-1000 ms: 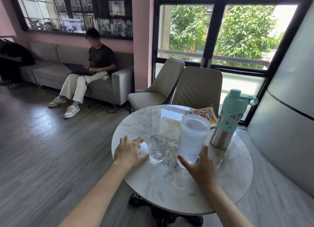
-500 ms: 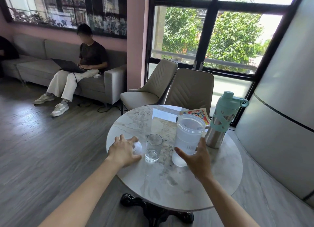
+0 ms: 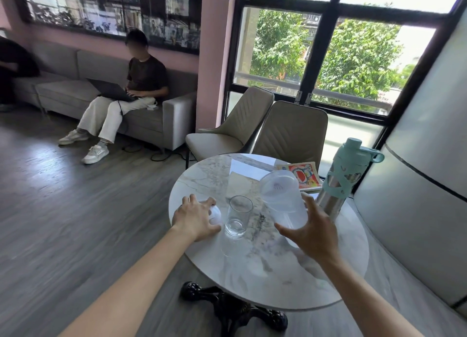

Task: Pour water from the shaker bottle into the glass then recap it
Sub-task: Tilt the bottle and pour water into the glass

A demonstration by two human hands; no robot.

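Shaker bottle (image 3: 283, 200) uncapped, lifted off the marble table (image 3: 265, 273), long axis tilted, open mouth up and leaning left toward the glass (image 3: 238, 215); half a second ago it stood upright on the tabletop. Right hand (image 3: 312, 232) grips its lower body. Left hand (image 3: 195, 216) rests curled over the white cap (image 3: 216, 214), just beside the glass.

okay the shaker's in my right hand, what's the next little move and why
Probably swing the shaker left until its open mouth is over the glass, then tip further. The right hand holds it lifted and tilted, but still to the right of the glass. The left hand rests on the cap.
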